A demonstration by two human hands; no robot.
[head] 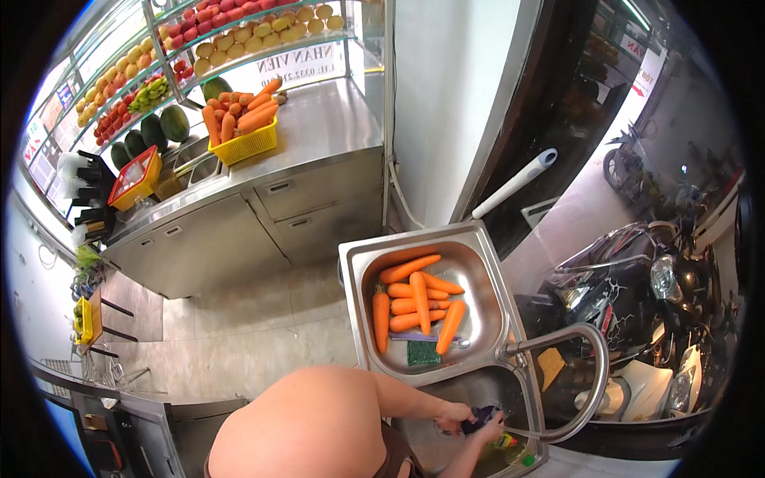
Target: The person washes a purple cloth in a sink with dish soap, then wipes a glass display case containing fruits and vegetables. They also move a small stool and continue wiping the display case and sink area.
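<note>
Both hands are over the nearer basin (412, 439) of a stainless-steel double sink. My left hand (453, 416) grips one side of a dark purple item (478, 419), too blurred to name more exactly. On its other side, my right hand (491, 426) holds it too. Water seems to run over it from the curved metal faucet (597, 376). Below the hands lies a yellow-green item (507, 442) beside a green cap (528, 460). In the other basin (478, 269) are several carrots (420, 302), a green scouring pad (424, 352) and a purple-handled utensil (412, 337).
A yellow basket (248, 147) heaped with carrots stands on a steel counter (329, 125), near watermelons (174, 123) and glass fruit shelves. A white handle (514, 184) rises behind the sink's far corner. Motorbikes (621, 305) stand beyond the faucet. Tiled floor (251, 328) lies left of the sink.
</note>
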